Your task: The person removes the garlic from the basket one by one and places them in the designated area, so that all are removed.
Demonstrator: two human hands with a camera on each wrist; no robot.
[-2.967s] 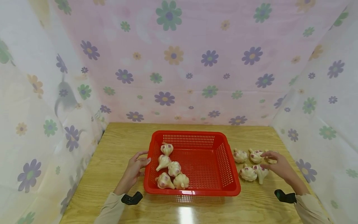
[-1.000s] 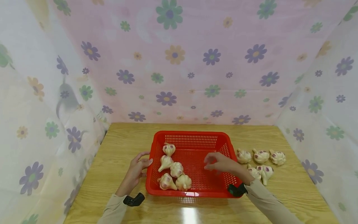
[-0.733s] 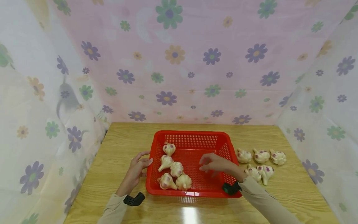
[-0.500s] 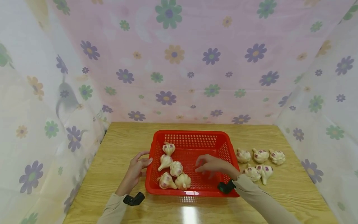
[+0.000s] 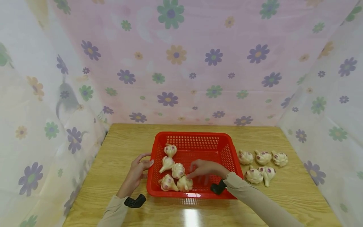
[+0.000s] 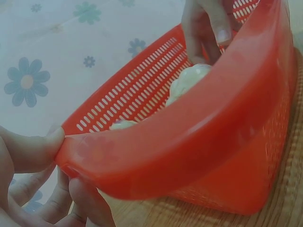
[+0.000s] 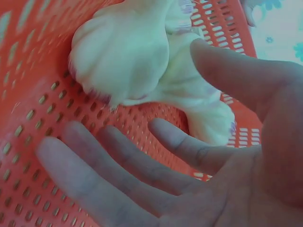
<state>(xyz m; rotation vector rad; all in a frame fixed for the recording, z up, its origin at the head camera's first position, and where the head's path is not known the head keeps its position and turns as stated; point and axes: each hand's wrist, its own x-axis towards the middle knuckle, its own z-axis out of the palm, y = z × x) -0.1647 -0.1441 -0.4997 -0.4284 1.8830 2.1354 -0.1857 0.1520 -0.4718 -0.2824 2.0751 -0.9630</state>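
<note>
My left hand pinches the left rim of a red plastic basket, thumb on top and fingers below, as the left wrist view shows. Several garlic bulbs lie along the basket's left side. My right hand reaches down inside the basket with nothing in its grasp. Its thumb tip is right at the nearest garlic bulb. In the right wrist view the fingers are spread and nearly straight, pointing at the basket's floor below a large garlic bulb.
Several more garlic bulbs sit in two rows on the wooden table, just right of the basket. Flower-patterned cloth encloses the table at the back and both sides.
My right hand has gone from over the garlic bulbs at the right into the basket, then further left to the bulbs inside. The left hand keeps its hold on the rim.
</note>
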